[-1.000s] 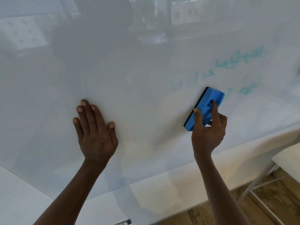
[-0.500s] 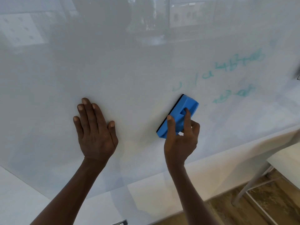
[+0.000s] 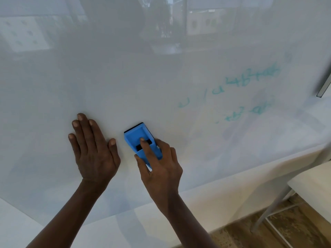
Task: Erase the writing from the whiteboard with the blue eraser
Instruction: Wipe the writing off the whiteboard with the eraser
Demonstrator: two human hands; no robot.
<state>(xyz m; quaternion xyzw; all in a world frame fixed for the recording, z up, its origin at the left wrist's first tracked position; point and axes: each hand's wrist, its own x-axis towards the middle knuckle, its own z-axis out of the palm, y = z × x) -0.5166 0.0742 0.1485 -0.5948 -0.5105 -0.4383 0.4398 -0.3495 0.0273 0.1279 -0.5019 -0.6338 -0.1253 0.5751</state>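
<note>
The right hand (image 3: pixel 161 163) is gripping the blue eraser (image 3: pixel 141 140) against the whiteboard (image 3: pixel 125 83), just beside the flat, open left hand (image 3: pixel 93 151); the eraser's long axis is running from lower right up to upper left, its far end pointing away from the teal writing (image 3: pixel 232 90)

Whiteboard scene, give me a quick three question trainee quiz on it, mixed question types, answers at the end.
1. True or false: the blue eraser is resting on the teal writing.
2. Which hand lies flat on the whiteboard? A) left B) right C) neither
3. Fill in: the right hand has its grip on the ____.

Key:
1. False; the writing lies up and to the right, apart from the eraser.
2. A; the left hand has its fingers straight against the board.
3. Eraser.
</note>
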